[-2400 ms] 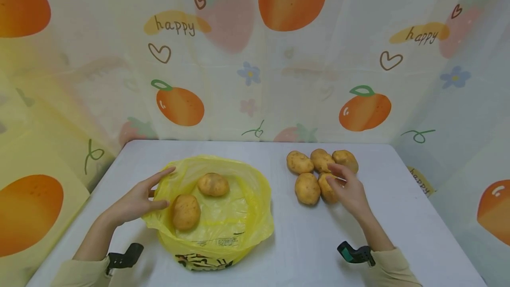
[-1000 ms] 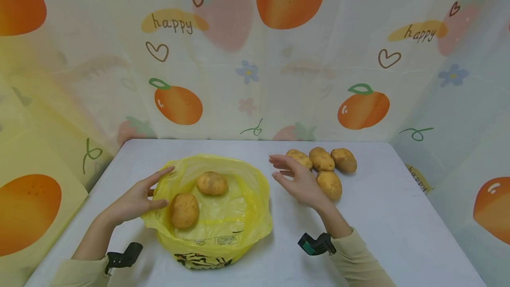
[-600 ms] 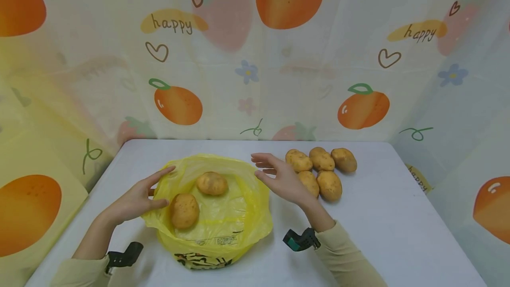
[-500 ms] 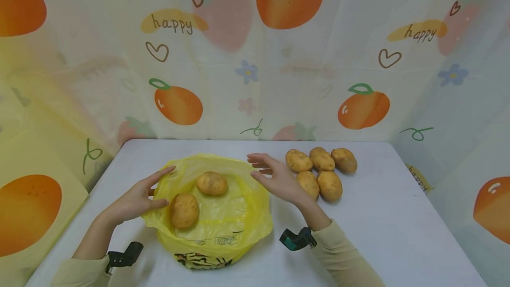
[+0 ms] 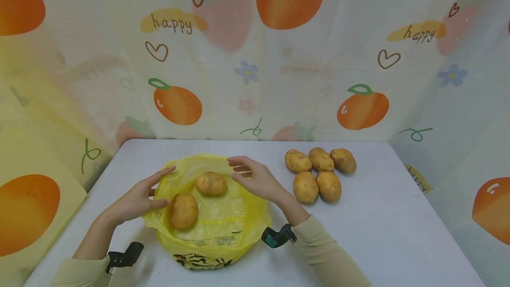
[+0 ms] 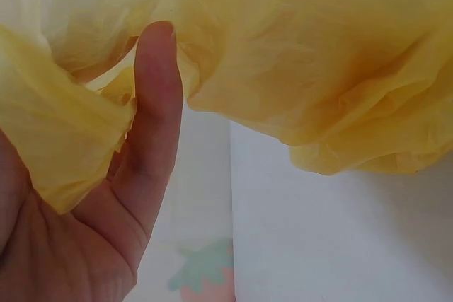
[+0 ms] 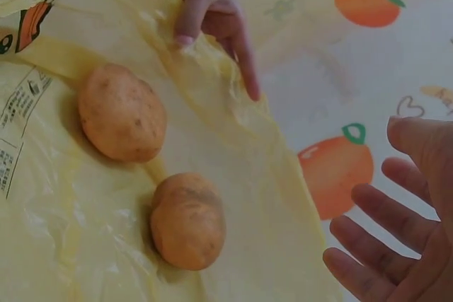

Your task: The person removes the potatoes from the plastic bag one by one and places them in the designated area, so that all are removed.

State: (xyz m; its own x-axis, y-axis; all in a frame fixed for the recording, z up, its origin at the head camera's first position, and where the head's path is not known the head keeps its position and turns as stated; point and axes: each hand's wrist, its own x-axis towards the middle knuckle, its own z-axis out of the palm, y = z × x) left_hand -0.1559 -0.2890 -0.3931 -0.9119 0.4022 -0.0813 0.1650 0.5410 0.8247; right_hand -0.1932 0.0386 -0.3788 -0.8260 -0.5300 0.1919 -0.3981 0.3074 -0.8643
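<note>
A yellow plastic bag stands on the left of the table with its mouth spread wide. Two potatoes lie inside it. My left hand holds the bag's left rim; in the left wrist view, a fold of the film hangs between the thumb and fingers of that hand. Over the bag's back right rim is my right hand, its fingers loosely bent and holding nothing. The right wrist view shows that hand's fingers spread apart, with both potatoes off to one side.
Several more potatoes sit in two rows on the white table, right of the bag. A fruit-print cloth hangs behind the table and along both sides. Each wrist carries a small black camera.
My right hand has moved left from the potato group to above the bag, carrying nothing. My left hand stays on the rim. The potatoes keep their places.
</note>
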